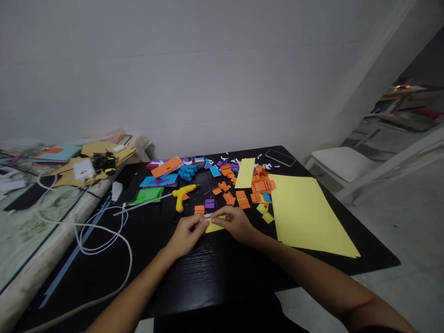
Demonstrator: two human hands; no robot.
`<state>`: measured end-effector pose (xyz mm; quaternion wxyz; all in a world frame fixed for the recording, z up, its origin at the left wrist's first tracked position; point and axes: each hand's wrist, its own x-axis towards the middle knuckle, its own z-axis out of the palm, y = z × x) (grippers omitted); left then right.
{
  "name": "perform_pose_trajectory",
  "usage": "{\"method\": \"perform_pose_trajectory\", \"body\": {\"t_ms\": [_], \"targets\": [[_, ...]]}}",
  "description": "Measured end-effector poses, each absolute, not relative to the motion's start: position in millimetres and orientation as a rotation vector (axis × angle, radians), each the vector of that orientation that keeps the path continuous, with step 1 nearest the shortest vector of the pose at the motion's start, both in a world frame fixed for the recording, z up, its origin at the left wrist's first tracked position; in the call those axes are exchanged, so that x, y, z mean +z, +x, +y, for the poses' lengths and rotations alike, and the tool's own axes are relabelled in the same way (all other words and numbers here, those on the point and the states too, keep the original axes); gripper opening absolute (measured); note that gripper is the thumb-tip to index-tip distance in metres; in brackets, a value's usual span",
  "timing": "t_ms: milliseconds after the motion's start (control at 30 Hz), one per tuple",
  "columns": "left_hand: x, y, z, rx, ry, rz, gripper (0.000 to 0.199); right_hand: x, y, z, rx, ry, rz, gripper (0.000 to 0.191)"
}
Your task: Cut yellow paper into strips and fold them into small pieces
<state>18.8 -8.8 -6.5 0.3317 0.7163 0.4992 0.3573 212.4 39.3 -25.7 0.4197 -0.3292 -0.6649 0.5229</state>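
Note:
My left hand (pixel 186 236) is closed, its thumb and fingers pinching the left end of a small yellow piece of paper (pixel 214 227). On the other end, the fingers of my right hand (pixel 239 225) press and grip the same piece. A thin pale strip (pixel 207 215) shows just beyond the paper, between my fingertips; I cannot tell what it is. Just past my hands lie an orange folded paper piece (pixel 199 209) and a purple one (pixel 209 203). A yellow glue gun (pixel 181 196) rests on the black table (pixel 204 273) beyond my left hand.
Orange paper pieces (pixel 262 182) are heaped at the middle right, near a yellow strip (pixel 245 172). Large yellow sheets (pixel 308 215) cover the right side. Green paper (pixel 151 196), a white cable (pixel 130 259) and a phone (pixel 280 157) also lie on the table.

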Motion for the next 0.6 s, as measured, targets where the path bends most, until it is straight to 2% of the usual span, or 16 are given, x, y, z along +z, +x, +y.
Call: {"method": "perform_pose_trajectory", "body": {"t_ms": [600], "targets": [[-3.7,19.7,-10.8,0.892,1.842,1.226,0.048,-22.7,211.6,41.1,1.545,-0.757,-1.589,0.026]]}}
